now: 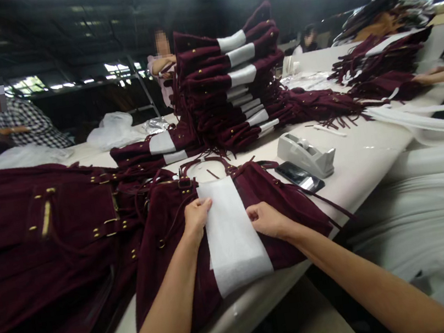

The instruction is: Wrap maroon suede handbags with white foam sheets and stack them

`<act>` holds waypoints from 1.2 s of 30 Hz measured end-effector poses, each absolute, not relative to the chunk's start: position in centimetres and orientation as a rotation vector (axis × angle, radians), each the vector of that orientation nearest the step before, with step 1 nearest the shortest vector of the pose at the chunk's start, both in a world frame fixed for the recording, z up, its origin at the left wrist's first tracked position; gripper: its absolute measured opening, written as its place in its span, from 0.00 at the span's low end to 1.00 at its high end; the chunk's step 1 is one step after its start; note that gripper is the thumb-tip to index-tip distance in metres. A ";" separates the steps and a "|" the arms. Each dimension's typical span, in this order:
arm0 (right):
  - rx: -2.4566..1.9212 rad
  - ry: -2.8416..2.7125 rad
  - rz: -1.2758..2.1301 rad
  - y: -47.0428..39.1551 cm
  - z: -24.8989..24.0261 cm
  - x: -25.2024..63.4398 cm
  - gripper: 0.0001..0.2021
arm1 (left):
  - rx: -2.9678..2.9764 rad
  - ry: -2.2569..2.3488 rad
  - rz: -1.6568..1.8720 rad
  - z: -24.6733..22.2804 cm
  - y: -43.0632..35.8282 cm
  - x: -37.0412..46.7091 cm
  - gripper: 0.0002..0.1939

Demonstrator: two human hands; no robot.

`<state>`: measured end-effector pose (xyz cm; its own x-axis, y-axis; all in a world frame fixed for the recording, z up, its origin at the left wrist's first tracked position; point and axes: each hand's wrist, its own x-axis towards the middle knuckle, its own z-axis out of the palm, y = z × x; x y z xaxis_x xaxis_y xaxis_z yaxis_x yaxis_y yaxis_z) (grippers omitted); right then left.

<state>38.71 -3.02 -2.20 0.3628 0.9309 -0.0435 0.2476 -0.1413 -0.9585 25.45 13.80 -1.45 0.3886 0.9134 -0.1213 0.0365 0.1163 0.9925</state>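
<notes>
A dark maroon handbag (295, 211) lies on the white table in front of me, with a white wrapping strip (235, 237) running down its middle. My left hand (197, 219) is closed at the strip's left edge, its thumb pressed on the white sheet. On the opposite side, my right hand (269, 220) has its fingers curled in at the strip's right edge; what is between its fingertips, if anything, is hidden. The strip's lower end hangs over the bag's near edge. A strap loop (205, 163) lies beyond the bag's top.
Maroon bags with white bands form a tall stack (234, 81) behind; more maroon bags (40, 232) lie left. A tape dispenser (307, 152) and a phone (299, 176) sit to the right. White sheeting (427, 202) is piled at right. Another person's hand (431, 75) touches maroon goods there.
</notes>
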 end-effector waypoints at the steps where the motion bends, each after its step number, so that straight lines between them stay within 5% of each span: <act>1: -1.611 -1.083 0.889 -3.2 -2.1 38.7 0.05 | 1.305 0.978 0.831 -1.6 13.9 25.4 0.18; 8: -1.448 -1.042 1.146 -4.4 -0.6 38.7 0.12 | 1.345 0.831 0.836 -1.7 13.7 25.7 0.22; 14: -1.518 -1.056 0.952 -4.9 -0.2 38.5 0.13 | 1.356 0.731 0.819 -1.5 13.4 26.2 0.28; 21: -1.585 -1.047 0.830 -5.4 -1.3 38.6 0.11 | 1.524 0.932 0.857 -3.1 13.9 26.6 0.15; 30: -1.696 -1.209 0.710 -5.9 -0.1 37.6 0.37 | 1.920 1.177 0.892 -3.2 13.2 27.0 0.08; 36: -1.890 -1.388 0.543 -6.6 0.3 36.6 0.29 | 2.078 1.226 0.867 -2.7 13.1 27.0 0.14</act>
<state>36.64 -6.56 0.31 0.3321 0.9400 0.0778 0.6377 -0.1630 -0.7529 27.04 13.07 -2.66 0.3696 0.8970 0.2424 0.5273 -0.4172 0.7402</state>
